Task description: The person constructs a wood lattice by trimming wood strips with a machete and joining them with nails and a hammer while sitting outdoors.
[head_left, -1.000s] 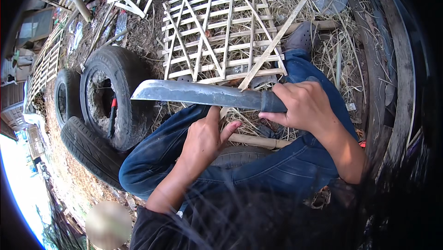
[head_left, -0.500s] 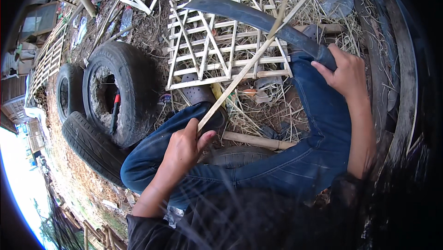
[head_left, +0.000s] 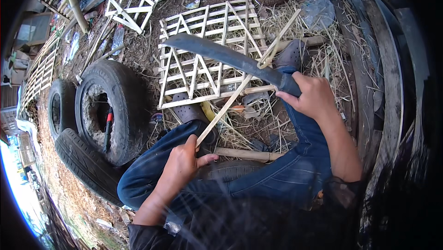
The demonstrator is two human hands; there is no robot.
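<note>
My left hand (head_left: 181,161) is closed around the near end of a long, pale bamboo strip (head_left: 221,113), its thumb sticking out to the right. The strip slants away from me to the upper right, over my legs. In my right hand (head_left: 314,97) is the dark handle of a machete (head_left: 214,55), whose long blade points left and crosses the strip. A thin, curled sliver (head_left: 266,60) stands up by the blade where the two meet. Beneath them, a bamboo lattice panel (head_left: 190,101) lies on the ground by my clog-covered feet.
Old tyres (head_left: 121,107) stand at the left, one with a red-and-black handled tool (head_left: 109,123) inside. Another lattice (head_left: 138,8) lies at the far left. A bamboo pole (head_left: 244,153) lies between my legs, straw (head_left: 339,61) covers the soil, and weathered planks (head_left: 392,79) run along the right.
My right hand has drawn the machete left and nearer to me along the strip. The sliver, upright before, is now curled by the blade. My view has shifted slightly.
</note>
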